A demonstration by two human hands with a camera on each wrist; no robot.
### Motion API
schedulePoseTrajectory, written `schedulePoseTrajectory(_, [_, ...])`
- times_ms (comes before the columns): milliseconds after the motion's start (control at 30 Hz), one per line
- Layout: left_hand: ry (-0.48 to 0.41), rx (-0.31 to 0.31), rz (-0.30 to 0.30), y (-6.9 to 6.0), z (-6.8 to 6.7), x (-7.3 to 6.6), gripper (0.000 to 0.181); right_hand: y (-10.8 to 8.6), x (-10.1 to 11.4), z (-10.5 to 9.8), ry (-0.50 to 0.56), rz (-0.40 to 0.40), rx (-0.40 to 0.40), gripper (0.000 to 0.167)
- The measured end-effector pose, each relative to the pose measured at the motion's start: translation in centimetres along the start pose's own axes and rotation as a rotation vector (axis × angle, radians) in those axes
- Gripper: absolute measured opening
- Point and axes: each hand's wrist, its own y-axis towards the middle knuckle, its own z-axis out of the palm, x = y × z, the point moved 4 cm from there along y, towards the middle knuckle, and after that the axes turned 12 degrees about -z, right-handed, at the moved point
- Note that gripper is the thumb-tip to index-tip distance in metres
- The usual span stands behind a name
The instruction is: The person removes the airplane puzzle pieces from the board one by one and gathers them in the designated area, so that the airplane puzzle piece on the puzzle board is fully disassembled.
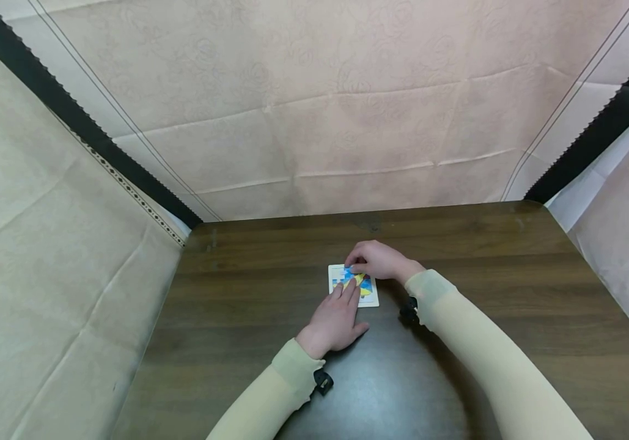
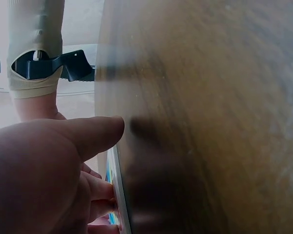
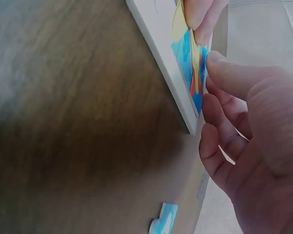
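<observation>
A small white-framed jigsaw puzzle (image 1: pixel 370 301) with a blue, yellow and red picture lies flat on the table. My left hand (image 1: pixel 334 322) rests on its near left part, fingers extended over the picture and thumb held out to the side. At the far right corner is my right hand (image 1: pixel 382 261), fingers bent. Its thumb and fingertips pinch a blue, red and yellow puzzle piece (image 3: pixel 197 73) at the picture's edge, as the right wrist view shows. Whether that piece sits in the frame cannot be made out. My hands cover much of the picture.
A loose light-blue puzzle piece (image 3: pixel 164 220) lies on the brown wooden table (image 1: pixel 259 269), a short way from the frame in the right wrist view. Pale cloth walls (image 1: pixel 314 110) stand behind the table and on both sides.
</observation>
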Motion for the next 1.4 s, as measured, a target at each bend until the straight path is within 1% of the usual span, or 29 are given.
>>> schedulePoseTrajectory(267, [-0.007, 0.021, -0.005, -0.23, -0.17, -0.21, 0.087, 0.10, 0.02, 0.05, 0.007, 0.062, 0.009, 0.014])
schedulePoseTrajectory(500, [0.008, 0.013, -0.003, -0.13, -0.06, -0.23, 0.087, 0.08, 0.07, -0.12, 0.054, 0.109, 0.022, 0.014])
schedulePoseTrajectory(600, [0.016, 0.002, -0.002, -0.02, -0.08, -0.22, 0.087, 0.13, 0.09, -0.12, 0.075, 0.113, 0.027, 0.014])
schedulePoseTrajectory(733, [0.013, -0.015, -0.012, 0.06, -0.46, -0.27, 0.085, 0.25, 0.14, -0.11, 0.094, 0.115, 0.030, 0.014])
schedulePoseTrajectory(833, [0.007, -0.015, -0.024, 0.08, -0.69, -0.30, 0.084, 0.33, 0.15, -0.07, 0.109, 0.117, 0.032, 0.014])
schedulePoseTrajectory(967, [0.002, -0.011, -0.026, 0.16, -0.60, -0.26, 0.084, 0.34, 0.09, 0.04, 0.127, 0.126, 0.045, 0.017])
schedulePoseTrajectory(1200, [-0.012, -0.018, -0.018, 0.29, -0.16, -0.11, 0.083, 0.24, 0.12, 0.02, 0.121, 0.140, 0.054, 0.019])
schedulePoseTrajectory(1400, [-0.014, -0.025, -0.019, 0.34, -0.18, -0.10, 0.084, 0.29, 0.19, 0.10, 0.078, 0.121, 0.070, 0.017])
